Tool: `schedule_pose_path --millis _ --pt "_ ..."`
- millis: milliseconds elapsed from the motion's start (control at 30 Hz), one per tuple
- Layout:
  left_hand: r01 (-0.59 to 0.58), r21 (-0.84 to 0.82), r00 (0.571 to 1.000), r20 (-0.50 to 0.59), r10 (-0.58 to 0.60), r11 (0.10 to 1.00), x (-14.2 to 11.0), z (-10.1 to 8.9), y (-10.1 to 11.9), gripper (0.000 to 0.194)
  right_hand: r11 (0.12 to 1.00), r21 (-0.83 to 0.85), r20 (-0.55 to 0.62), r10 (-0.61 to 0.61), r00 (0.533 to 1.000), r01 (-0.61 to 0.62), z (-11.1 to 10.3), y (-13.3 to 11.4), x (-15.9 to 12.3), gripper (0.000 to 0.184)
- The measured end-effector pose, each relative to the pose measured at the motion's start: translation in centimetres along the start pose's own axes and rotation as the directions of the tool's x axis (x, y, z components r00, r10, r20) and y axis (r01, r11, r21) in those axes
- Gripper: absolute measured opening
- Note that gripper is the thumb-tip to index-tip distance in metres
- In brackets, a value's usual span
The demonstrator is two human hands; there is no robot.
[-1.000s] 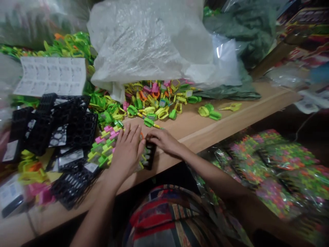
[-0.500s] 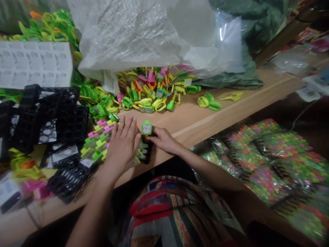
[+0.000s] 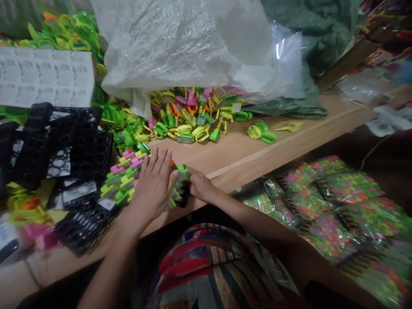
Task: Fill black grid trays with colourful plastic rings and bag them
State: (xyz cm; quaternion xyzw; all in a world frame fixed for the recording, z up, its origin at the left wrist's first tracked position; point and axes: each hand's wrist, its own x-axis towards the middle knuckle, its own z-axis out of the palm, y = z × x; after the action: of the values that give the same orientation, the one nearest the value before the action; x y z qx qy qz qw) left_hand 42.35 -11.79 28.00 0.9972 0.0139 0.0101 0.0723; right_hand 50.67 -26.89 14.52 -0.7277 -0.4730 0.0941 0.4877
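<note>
The front edge of the wooden bench [image 3: 238,161] slants just ahead of the person's body, and a block of coloured toys [image 3: 124,182] sits close to it, with the end of a black tray [image 3: 184,195] showing at its right. The left hand [image 3: 154,182] lies flat on the block, fingers straight and pointing away, gripping nothing. The right hand [image 3: 201,185] is at the block's right end, fingers bent against one green toy [image 3: 183,172]; whether they grip it cannot be told. On the left, black trays [image 3: 92,156] overlap too much to count. Past the hands runs a strip of wood, roomier rightward, where three toys [image 3: 262,132] cluster and one yellow toy [image 3: 289,126] lies apart. Beyond are a loose heap [image 3: 193,116], one white sack [image 3: 180,47] and one green sack [image 3: 322,51].
</note>
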Motion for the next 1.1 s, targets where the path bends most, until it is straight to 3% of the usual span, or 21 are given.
schedule_pose_path --millis 133,200,267,367,500,567,600,767,867,967,1100 --pt "0.011 0.077 1.000 -0.014 -0.010 0.997 1.1 0.1 0.6 0.066 0.999 -0.039 0.140 0.013 0.990 -0.007 -0.5 -0.7 1.3 0.033" --pt "0.015 0.137 0.999 -0.046 -0.008 0.991 1.7 0.4 0.9 0.061 0.997 -0.077 0.218 0.009 0.976 0.008 -1.8 -0.8 2.3 0.026" --pt "-0.009 0.167 0.997 -0.074 0.022 0.986 1.9 0.7 0.9 0.058 0.997 -0.075 0.225 -0.009 0.974 0.026 -4.3 -0.5 3.2 0.023" --pt "-0.059 0.158 0.990 -0.118 0.078 0.986 1.8 1.4 0.5 0.058 0.988 -0.141 -0.021 0.059 0.998 -0.062 -10.1 1.2 3.4 0.021" --pt "-0.087 0.137 0.980 -0.169 0.110 0.987 1.6 1.9 0.0 0.062 0.835 -0.430 -0.416 0.155 0.896 -0.344 -18.4 5.0 1.9 0.023" --pt "-0.091 0.131 0.980 -0.162 0.112 0.987 1.7 1.9 0.0 0.062 0.775 -0.492 -0.450 0.163 0.878 -0.396 -20.7 7.0 1.5 0.033" --pt "-0.091 0.129 0.981 -0.156 0.111 0.987 1.8 1.8 0.1 0.061 0.777 -0.501 -0.426 0.162 0.890 -0.381 -21.2 7.8 1.5 0.039" --pt "-0.084 0.138 0.984 -0.142 0.104 0.987 2.0 1.5 0.4 0.057 0.868 -0.462 -0.251 0.068 0.966 -0.181 -19.4 10.7 4.5 0.052" --pt "-0.081 0.142 0.987 -0.124 0.099 0.987 1.8 1.4 0.4 0.055 0.863 -0.464 -0.227 0.101 0.969 -0.199 -17.8 11.2 6.3 0.045" --pt "-0.075 0.124 0.991 -0.104 0.088 0.989 1.6 1.2 0.4 0.053 0.851 -0.481 -0.166 0.148 0.975 -0.211 -16.8 10.5 6.1 0.032" --pt "-0.060 0.101 0.994 -0.084 0.069 0.993 1.6 1.0 0.5 0.053 0.882 -0.453 -0.097 0.100 0.990 -0.133 -15.8 7.8 3.4 0.028"
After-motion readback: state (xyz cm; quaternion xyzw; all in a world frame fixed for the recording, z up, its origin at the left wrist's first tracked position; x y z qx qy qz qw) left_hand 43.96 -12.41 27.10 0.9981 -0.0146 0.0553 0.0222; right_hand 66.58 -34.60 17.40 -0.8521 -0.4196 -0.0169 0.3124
